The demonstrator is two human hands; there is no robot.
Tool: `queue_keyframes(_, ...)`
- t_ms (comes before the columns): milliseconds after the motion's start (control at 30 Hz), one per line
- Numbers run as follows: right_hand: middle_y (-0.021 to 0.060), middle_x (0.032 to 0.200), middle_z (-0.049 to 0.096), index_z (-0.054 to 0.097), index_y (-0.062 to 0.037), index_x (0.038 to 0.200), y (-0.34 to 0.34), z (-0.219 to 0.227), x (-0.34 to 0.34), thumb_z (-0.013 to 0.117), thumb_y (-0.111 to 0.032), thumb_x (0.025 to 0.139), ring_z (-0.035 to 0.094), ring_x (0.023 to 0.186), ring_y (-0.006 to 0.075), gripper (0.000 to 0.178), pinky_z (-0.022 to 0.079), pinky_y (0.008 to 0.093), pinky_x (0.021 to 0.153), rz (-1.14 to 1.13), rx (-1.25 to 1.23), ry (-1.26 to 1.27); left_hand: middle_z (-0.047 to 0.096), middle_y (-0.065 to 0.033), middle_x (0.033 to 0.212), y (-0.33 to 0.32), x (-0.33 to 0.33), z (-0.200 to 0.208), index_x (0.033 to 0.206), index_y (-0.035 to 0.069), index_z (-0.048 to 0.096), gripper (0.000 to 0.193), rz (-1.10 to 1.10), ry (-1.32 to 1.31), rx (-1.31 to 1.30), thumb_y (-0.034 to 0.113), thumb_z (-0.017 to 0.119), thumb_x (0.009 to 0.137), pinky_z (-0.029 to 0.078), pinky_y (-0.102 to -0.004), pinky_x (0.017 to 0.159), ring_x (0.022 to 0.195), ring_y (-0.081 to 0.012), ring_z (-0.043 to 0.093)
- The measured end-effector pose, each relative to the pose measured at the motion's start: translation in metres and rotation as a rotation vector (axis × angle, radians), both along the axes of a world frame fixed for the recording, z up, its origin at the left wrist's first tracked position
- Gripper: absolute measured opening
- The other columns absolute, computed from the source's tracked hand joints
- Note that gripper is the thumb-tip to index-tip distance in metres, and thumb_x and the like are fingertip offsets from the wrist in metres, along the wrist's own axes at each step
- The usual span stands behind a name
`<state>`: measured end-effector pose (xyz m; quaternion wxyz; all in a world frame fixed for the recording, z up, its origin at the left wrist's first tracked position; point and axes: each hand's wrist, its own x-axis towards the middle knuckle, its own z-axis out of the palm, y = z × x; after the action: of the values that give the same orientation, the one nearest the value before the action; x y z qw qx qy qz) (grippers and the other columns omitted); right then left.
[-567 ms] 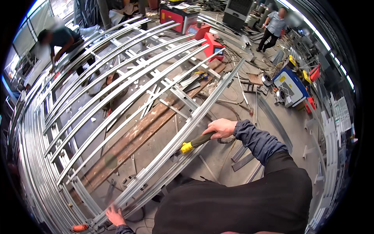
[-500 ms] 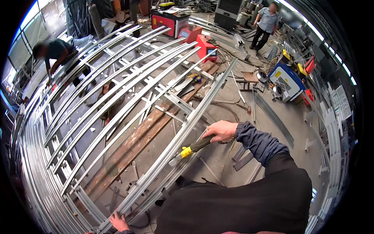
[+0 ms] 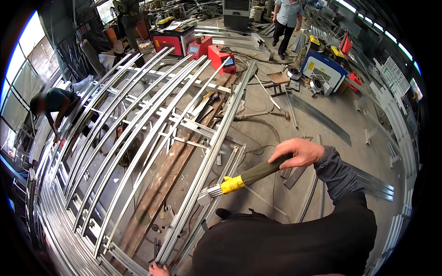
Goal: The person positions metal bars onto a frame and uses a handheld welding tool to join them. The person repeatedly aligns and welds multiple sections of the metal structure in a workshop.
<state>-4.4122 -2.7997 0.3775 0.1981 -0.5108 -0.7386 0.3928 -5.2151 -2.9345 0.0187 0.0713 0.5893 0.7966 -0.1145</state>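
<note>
My right hand [image 3: 300, 152] is closed round the dark green wrapped handle of a hammer [image 3: 258, 174]. Yellow tape binds the handle's lower end, and its blocky metal head hangs over the long straight metal rail [image 3: 216, 138] at the near edge of the frame. Whether the head touches the rail, I cannot tell. Low in the view, my left hand [image 3: 159, 270] grips the near end of that rail; the picture's edge cuts off part of it. Left of the rail spreads a large silver metal frame [image 3: 152, 110] of long parallel bars on cross members.
A wooden plank [image 3: 159, 184] lies under the frame. Across it a co-worker [image 3: 60, 103] bends over the far left side; another person [image 3: 287, 23] stands at the back. Red machines [image 3: 221, 60], a blue-and-white machine [image 3: 323, 73], cables and loose metal strips [image 3: 322, 119] occupy the floor.
My right hand has drawn the hammer to the right, and more of its handle and head shows. The view has shifted, and my left hand sits lower in it. The standing person appears closer.
</note>
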Motion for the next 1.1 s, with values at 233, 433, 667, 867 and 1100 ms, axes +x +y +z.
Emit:
queue_keyframes(233, 0.0093, 0.119, 0.074, 0.074, -0.0043, 0.13, -0.078, -0.018, -0.061, 0.083, -0.003, 0.093, 0.069, 0.112, 0.021, 0.038, 0.052, 0.0348, 0.1, -0.144, -0.02, 0.438, 0.067, -0.0149, 0.139, 0.072, 0.137, 0.097, 0.139, 0.002, 0.068, 0.056, 0.253, -1.418, 0.011, 0.029, 0.087, 0.093, 0.051, -0.0475, 0.11, 0.124, -0.0323, 0.065)
queue_keyframes(433, 0.0085, 0.134, 0.069, 0.065, -0.0038, 0.143, -0.087, -0.076, -0.185, 0.08, -0.005, 0.098, 0.063, 0.126, 0.0177, 0.048, 0.048, 0.0342, 0.11, 0.005, -0.094, 0.752, 0.048, -0.0203, 0.165, 0.101, 0.266, 0.207, 0.167, 0.006, 0.033, 0.103, -0.273, -2.147, -0.288, 0.053, 0.085, 0.092, 0.04, -0.0505, 0.124, 0.15, -0.0345, 0.049)
queue_keyframes(667, 0.0113, 0.139, 0.065, 0.049, -0.0057, 0.158, -0.039, -0.193, -0.273, 0.071, -0.041, 0.107, 0.061, 0.127, 0.0198, 0.066, 0.049, 0.0364, 0.109, 0.264, -0.516, 0.863, 0.067, -0.021, 0.125, 0.073, 0.249, 0.229, 0.129, 0.005, 0.052, 0.051, -0.129, -2.248, -0.037, 0.023, 0.078, 0.09, 0.041, -0.0609, 0.121, 0.132, -0.042, 0.061)
queue_keyframes(867, 0.0256, 0.14, 0.063, 0.048, -0.0058, 0.16, 0.088, -0.245, -0.199, 0.058, -0.033, 0.104, 0.063, 0.13, 0.0383, 0.063, 0.051, 0.046, 0.111, -0.483, -0.146, -0.122, 0.064, -0.0203, 0.12, 0.071, 0.233, 0.218, 0.127, 0.005, 0.05, 0.051, -0.106, -2.157, 0.092, 0.024, 0.077, 0.088, 0.039, -0.0604, 0.122, 0.124, -0.0384, 0.062)
queue_keyframes(1100, 0.0242, 0.138, 0.058, 0.055, -0.0134, 0.155, 0.157, -0.343, -0.139, 0.061, -0.019, 0.096, 0.057, 0.132, 0.0451, 0.059, 0.05, 0.0524, 0.111, -0.493, -0.047, -0.427, 0.064, -0.0152, 0.114, 0.106, 0.232, 0.208, 0.123, 0.007, 0.053, 0.05, 0.058, -2.139, 0.304, 0.025, 0.078, 0.084, 0.043, -0.0612, 0.12, 0.118, -0.0334, 0.064)
